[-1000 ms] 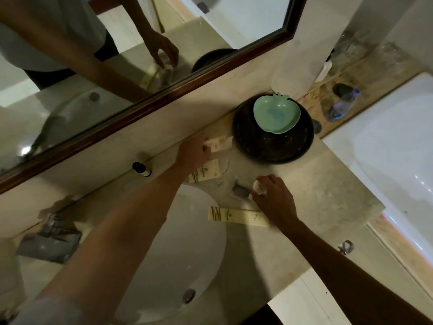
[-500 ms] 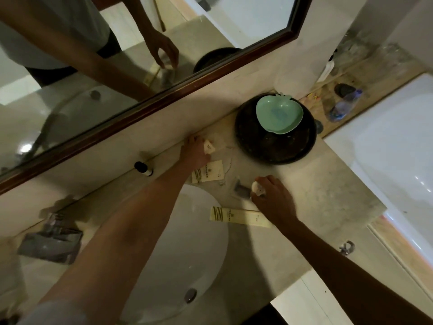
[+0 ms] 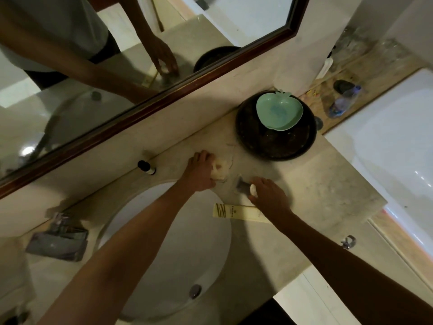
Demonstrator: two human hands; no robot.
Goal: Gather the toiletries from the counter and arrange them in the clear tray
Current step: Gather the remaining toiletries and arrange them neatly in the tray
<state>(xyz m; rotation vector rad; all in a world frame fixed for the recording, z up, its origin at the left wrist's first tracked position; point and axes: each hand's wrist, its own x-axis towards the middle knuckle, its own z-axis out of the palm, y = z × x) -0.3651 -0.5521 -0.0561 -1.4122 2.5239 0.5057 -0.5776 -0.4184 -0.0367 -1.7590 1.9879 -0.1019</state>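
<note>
Cream packets (image 3: 219,171) have been gathered under the left hand (image 3: 199,172) fingers, a small bottle (image 3: 253,190) pinched by the right hand (image 3: 269,195), tray loading pending.

Worktop (image 3: 316,191): pale veined stone, matt. Basin (image 3: 168,249): glossy white ceramic. Mirror frame (image 3: 145,109): dark polished wood. Green dish (image 3: 278,112): smooth plastic. Long cream box (image 3: 236,211): printed paper card.

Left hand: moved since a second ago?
Yes. The left hand has come back from beside the black tray toward the sink, and now holds the cream packets there.
</note>
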